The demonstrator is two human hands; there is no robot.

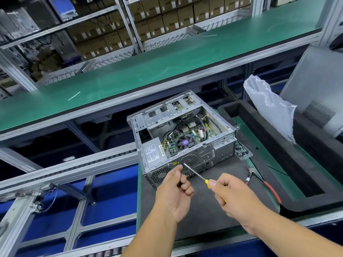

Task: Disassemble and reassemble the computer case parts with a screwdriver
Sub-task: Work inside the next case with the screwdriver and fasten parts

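An open silver computer case (220, 145) lies on a dark mat (209, 216), its side panel off and the motherboard, fan and power supply showing. My right hand (233, 195) grips a yellow-handled screwdriver (194, 173); its tip points up-left toward the case's rear fan grille. My left hand (176, 190) is in front of the case's rear face, fingers curled with thumb and forefinger pinched together close to the screwdriver tip. Whether something small sits between those fingers is too small to tell.
Red-handled pliers (267, 186) lie on the mat to the right. A small bag of screws (242, 152) rests beside the case. A black foam tray (278, 145), a clear plastic bag (269, 102) and a grey side panel (319, 101) stand right. A green conveyor (148, 71) runs behind.
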